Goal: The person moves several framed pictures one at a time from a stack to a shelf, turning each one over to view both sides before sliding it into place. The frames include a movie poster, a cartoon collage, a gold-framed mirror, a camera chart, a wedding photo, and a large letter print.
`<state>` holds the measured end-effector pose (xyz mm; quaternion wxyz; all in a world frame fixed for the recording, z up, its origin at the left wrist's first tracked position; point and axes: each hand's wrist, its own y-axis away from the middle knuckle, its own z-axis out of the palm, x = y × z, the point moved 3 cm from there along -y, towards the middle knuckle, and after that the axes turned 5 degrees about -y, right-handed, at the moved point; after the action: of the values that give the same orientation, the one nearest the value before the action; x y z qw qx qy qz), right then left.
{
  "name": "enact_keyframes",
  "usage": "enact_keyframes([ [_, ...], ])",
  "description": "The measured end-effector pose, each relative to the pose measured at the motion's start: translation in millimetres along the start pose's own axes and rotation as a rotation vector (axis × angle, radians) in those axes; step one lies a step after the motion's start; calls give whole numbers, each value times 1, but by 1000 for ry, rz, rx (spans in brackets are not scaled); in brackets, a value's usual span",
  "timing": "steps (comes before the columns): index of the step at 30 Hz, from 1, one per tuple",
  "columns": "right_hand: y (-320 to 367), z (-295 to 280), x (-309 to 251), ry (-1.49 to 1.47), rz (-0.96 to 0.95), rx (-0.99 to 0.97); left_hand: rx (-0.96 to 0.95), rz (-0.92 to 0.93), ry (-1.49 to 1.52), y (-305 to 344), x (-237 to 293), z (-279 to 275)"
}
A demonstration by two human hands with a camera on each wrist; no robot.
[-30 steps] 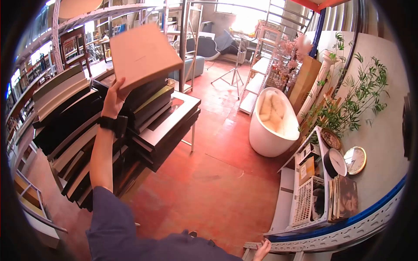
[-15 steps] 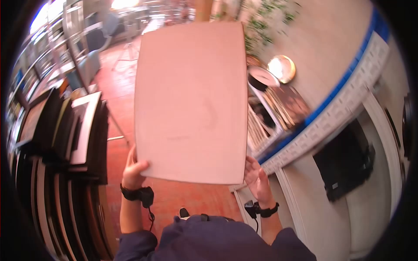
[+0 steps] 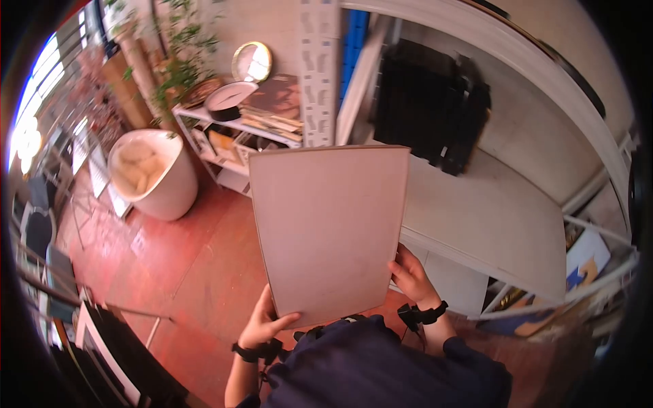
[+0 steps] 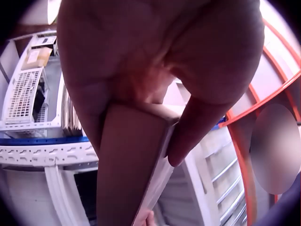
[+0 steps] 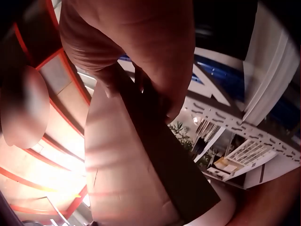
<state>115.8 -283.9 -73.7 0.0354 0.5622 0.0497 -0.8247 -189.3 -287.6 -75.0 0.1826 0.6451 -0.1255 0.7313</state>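
A flat, pale pinkish-beige box (image 3: pixel 330 224) is held upright before the person's chest, its plain broad face toward the head camera. The left hand (image 3: pixel 264 321) grips its lower left corner, thumb laid over the face. At the lower right edge, the right hand (image 3: pixel 413 279) holds the box with its thumb in front and fingers behind. In the left wrist view, the thick side of the box (image 4: pixel 129 155) sits between thumb and fingers. The right wrist view shows the broad face and dark side of the box (image 5: pixel 122 165) running away from that hand.
Right of the box is a pale shelf board (image 3: pixel 486 221) with a black case (image 3: pixel 428 102) at its back. A perforated white post (image 3: pixel 318 75) stands behind the box. Leftward are a small rack (image 3: pixel 238 126), a white tub (image 3: pixel 173 194) and dark stacked panels (image 3: pixel 102 353).
The box has come from the stack on the left, raised by the left hand, to in front of the body. The right hand has taken hold too. The view has turned right toward the shelf.
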Motion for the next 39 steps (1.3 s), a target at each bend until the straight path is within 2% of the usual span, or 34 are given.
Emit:
enact_keyframes([
  [2,11,-20,-11,31,-30,56,30,60,1,-18,-9,31],
  [5,23,-60,-23,120,58,136,-40,46,55,-47,-7,69],
  [6,25,-66,-39,282,-60,189,-40,55,16,-58,-7,80],
  [8,34,-87,-55,361,-48,568,-72,67,-29,-81,-5,103],
  [9,39,-86,-63,356,-62,596,-70,147,-77,-92,-2,115],
  [11,48,-74,-93,523,-322,724,-48,295,-170,-114,-2,141],
  [12,50,-68,-97,474,-356,701,10,444,-319,-126,-3,154],
  [15,47,-52,-96,407,-488,640,47,598,-514,-155,-20,202],
  [16,43,-53,-93,381,-522,622,5,578,-612,-161,-24,217],
  [18,34,-60,-94,379,-653,688,-128,644,-723,-178,-43,245],
  [20,39,-74,-94,358,-638,918,-150,843,-764,-185,-49,272],
  [22,48,-103,-89,163,-778,993,-149,903,-779,-187,-56,295],
  [25,64,-136,-87,222,-798,1083,-189,941,-798,-195,-67,321],
  [26,67,-144,-89,286,-789,1128,-199,957,-794,-201,-73,327],
  [30,63,-195,-90,199,-809,1140,-305,983,-865,-236,-80,350],
  [31,61,-209,-92,200,-810,1143,-388,992,-976,-246,-83,356],
  [34,55,-247,-104,200,-888,1183,-459,932,-945,-242,-57,364],
  [36,52,-281,-109,83,-899,1173,-479,874,-961,-240,-39,351],
  [39,51,-317,-123,81,-873,1189,-107,890,-878,-249,-7,287],
])
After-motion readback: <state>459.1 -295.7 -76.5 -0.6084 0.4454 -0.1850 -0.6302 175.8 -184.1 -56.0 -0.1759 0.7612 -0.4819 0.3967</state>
